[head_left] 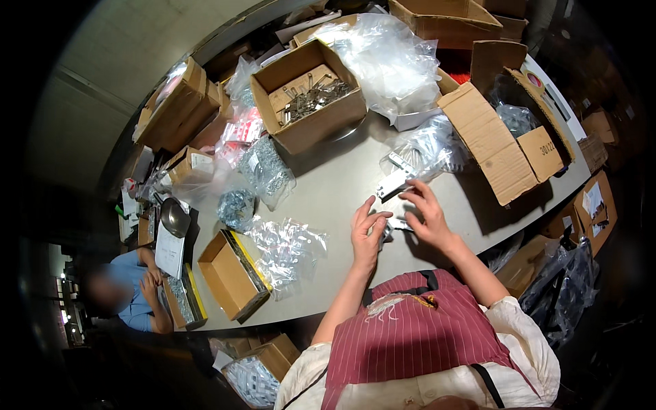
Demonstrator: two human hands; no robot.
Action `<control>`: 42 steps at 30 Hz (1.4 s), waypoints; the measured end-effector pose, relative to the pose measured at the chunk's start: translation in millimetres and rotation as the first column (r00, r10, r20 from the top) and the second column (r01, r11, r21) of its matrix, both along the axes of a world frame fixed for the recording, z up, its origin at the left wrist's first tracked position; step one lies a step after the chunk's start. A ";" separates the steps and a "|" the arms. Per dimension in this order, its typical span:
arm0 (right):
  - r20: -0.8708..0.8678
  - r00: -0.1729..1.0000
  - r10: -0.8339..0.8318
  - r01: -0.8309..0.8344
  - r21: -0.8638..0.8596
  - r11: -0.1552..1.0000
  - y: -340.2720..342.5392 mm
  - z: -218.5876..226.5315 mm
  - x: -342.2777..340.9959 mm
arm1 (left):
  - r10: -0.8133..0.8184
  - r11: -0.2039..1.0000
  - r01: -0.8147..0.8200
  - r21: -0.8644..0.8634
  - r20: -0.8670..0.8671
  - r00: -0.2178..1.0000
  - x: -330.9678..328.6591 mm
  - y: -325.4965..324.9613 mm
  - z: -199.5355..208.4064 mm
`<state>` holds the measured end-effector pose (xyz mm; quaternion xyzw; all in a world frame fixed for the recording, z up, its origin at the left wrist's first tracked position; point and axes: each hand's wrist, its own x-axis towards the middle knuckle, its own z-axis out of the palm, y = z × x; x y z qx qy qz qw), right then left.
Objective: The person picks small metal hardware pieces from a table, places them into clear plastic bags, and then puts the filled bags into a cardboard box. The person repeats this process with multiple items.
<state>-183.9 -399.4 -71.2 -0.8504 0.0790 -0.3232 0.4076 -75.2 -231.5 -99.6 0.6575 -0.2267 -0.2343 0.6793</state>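
My left hand [367, 236] has its fingers closed around a small grey metal piece [387, 233], partly hidden by the fingers. Just to the right, my right hand [428, 217] is held with its fingers bent and apart, and nothing shows in its grasp. A flat white-and-silver part [403, 223] with a dark edge lies between the two hands, close to the right fingertips. Beyond them, pale rectangular metal parts [394, 183] with dark holes rest at the mouth of a clear plastic bag [437, 143] that holds more such pieces.
A cardboard box [307, 140] of loose metal parts stands at the back; an open-flapped carton [488, 147] is at right. Left are an empty shallow box [229, 280], a clear bag of small packets [287, 253] and bagged hardware [265, 171]. A person in blue [133, 290] sits far left.
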 end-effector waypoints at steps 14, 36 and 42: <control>-0.239 0.971 0.011 0.048 0.241 0.969 29.2 -12.0 -12.2 | -0.229 0.840 -0.220 0.496 0.691 0.685 -14.2 41.4 29.2; -0.157 0.751 0.641 -0.065 0.949 0.308 43.4 5.2 -22.1 | -0.146 0.979 0.187 0.087 -0.342 0.928 -18.4 55.1 23.5; -0.128 0.801 0.585 -0.040 0.963 0.266 49.2 11.7 -22.1 | -0.390 0.904 0.321 0.282 0.234 0.891 -15.1 46.5 75.9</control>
